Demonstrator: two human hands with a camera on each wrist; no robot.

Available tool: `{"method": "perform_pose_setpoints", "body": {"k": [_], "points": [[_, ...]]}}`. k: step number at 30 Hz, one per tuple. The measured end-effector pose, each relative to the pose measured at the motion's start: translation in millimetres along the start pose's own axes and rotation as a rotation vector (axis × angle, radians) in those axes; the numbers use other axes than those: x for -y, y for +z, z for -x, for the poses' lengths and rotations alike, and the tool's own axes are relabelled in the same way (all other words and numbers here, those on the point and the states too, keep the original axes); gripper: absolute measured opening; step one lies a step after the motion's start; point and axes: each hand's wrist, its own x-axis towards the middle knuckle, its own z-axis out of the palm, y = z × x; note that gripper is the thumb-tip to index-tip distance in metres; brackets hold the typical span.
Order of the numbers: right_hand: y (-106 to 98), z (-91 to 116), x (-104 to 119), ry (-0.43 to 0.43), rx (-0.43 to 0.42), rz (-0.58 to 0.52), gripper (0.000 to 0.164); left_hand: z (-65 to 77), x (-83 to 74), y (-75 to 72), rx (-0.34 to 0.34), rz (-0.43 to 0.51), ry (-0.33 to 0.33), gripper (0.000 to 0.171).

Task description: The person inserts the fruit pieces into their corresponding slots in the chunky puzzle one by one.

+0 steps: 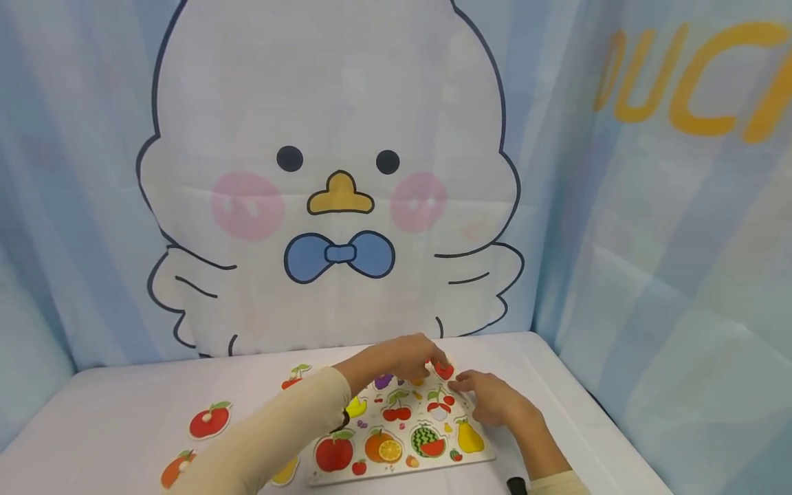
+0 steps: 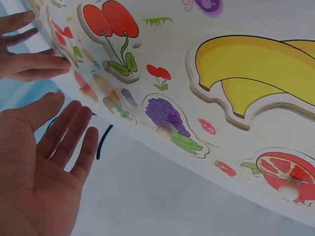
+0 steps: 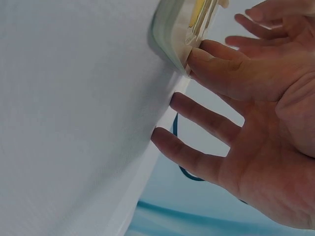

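Observation:
A fruit puzzle board (image 1: pixel 403 397) lies on the white table, printed with cherries, bananas, an apple, a watermelon and a pear. My left hand (image 1: pixel 416 354) reaches over its far right corner, fingertips close to a strawberry piece (image 1: pixel 443 370). In the left wrist view that hand's palm and loosely extended fingers (image 2: pixel 74 130) hold nothing. Beside the board's right edge is my right hand (image 1: pixel 493 400). Its thumb (image 3: pixel 216 64) touches the board corner in the right wrist view, while the other fingers are extended. A knobbed grape piece (image 2: pixel 166 117) sits in its recess.
Left of the board lie loose knobbed pieces: a red fruit (image 1: pixel 209 421), an orange fruit (image 1: pixel 177 469), a yellow piece (image 1: pixel 286 472) and a cherry piece (image 1: pixel 295 377). A duck-printed curtain (image 1: pixel 346 309) stands behind the table. A black object (image 1: pixel 516 485) shows by the right sleeve.

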Motion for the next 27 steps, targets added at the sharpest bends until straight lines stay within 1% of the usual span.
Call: {"method": "perform_pose_setpoints", "body": {"k": [5, 10, 16, 20, 27], "points": [[0, -1, 0, -0.005, -0.006, 0.019, 0.057, 19.2, 6.6, -5.5, -0.005, -0.005, 0.056, 0.031], [1, 0, 1, -0.001, -0.011, 0.004, 0.059, 40.5, 16.4, -8.3, -0.015, -0.028, 0.102, 0.024], [1, 0, 3, 0.01, -0.005, -0.008, 0.06, 66.1, 27.0, -9.4, -0.007, 0.017, 0.087, 0.02], [1, 0, 3, 0.015, 0.001, -0.012, 0.059, 82.2, 33.7, -10.8, -0.015, 0.022, 0.092, 0.02], [2, -1, 4, 0.008, -0.003, -0.005, 0.059, 108.6, 44.6, -15.2, -0.015, 0.071, 0.057, 0.02]]}}
